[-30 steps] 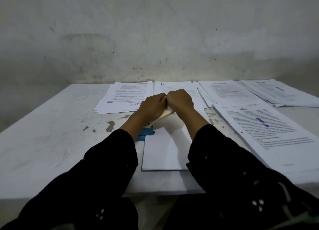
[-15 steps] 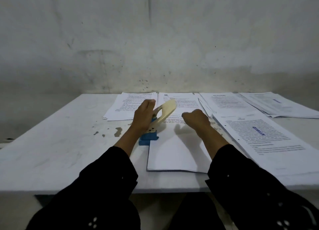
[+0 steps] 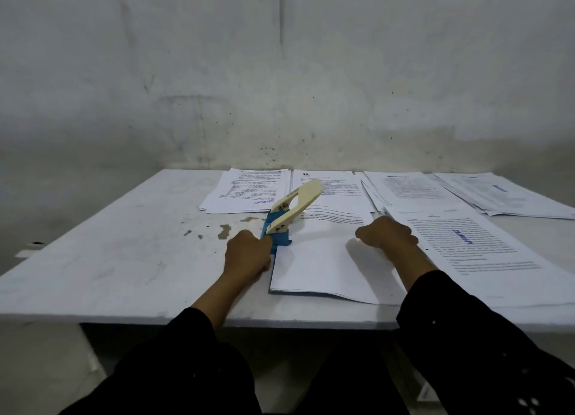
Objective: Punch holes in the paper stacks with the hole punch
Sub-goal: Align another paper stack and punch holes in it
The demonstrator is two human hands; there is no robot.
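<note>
Hole punch (image 3: 287, 220) at stack (image 3: 323, 265) edge

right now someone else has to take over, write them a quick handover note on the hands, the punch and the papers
Left hand grips the blue base of the hole punch; its cream lever is up.
Right hand is curled in a loose fist, knuckles on the paper stack in front; it seems to hold nothing.
The punch sits at that stack's left edge; whether holes are through cannot be told.
Left to do: check it, then the other stacks on the table.
</note>
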